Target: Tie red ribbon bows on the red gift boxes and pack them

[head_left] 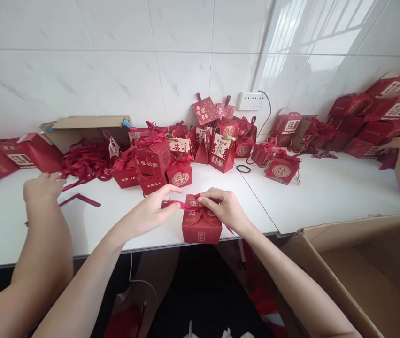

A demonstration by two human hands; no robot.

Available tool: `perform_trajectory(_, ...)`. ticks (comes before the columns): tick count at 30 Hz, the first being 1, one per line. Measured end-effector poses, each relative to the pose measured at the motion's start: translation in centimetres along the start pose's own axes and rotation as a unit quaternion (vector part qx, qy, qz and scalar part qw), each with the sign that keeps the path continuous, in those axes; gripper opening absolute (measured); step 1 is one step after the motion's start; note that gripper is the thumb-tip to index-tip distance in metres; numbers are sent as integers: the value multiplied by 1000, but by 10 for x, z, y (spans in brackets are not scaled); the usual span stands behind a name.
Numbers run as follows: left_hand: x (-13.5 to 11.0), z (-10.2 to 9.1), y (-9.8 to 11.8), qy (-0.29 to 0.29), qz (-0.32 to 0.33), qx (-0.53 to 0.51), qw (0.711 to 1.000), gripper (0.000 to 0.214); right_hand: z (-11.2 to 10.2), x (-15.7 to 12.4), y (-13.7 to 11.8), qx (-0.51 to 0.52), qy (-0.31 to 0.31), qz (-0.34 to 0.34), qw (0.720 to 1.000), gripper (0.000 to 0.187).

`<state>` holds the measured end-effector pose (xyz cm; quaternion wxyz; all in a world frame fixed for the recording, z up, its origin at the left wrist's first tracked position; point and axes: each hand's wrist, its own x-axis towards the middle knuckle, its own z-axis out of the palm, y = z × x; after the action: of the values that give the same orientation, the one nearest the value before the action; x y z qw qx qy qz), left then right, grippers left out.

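Observation:
A red gift box (202, 231) with gold lettering stands upright near the table's front edge. Across its folded top lies a dark red ribbon (188, 206), one tail of it hanging at the box's right side. My left hand (156, 209) is to the left of the box, thumb and fingers around the ribbon's left end, the index finger stretched toward the box. Over the top of the box, my right hand (223, 206) pinches the ribbon between thumb and fingertips.
Red gift boxes (152, 157) stand along the wall, with stacked ones (385, 115) at right. Loose ribbons (83, 162) lie in a pile at left. Co-workers' arms (45, 225) reach in from both sides. A cardboard carton (330, 277) is at lower right, a power strip (251, 101) on the wall.

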<state>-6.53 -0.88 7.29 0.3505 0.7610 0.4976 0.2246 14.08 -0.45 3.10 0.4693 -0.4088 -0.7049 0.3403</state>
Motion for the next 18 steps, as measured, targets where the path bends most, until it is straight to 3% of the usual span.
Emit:
perform_trajectory(5, -9, 3, 12, 13, 55, 153, 987, 16, 0, -7, 8, -4, -14, -53, 999, 19)
perform_trajectory(9, -4, 1, 18, 35, 116, 218, 968, 18, 2, -8, 10, 3, 14, -26, 1000, 15)
perform_trajectory(11, 0, -1, 22, 36, 159, 231, 959, 21, 4, -8, 9, 23, 36, 7, 999, 17)
perform_trajectory(14, 9, -2, 29, -6, 197, 216, 956, 25, 5, -7, 6, 48, 37, 48, 997, 19)
perform_trajectory(18, 23, -3, 40, -45, 205, 200, 957, 25, 3, -4, 5, 21, 5, 41, 999, 7)
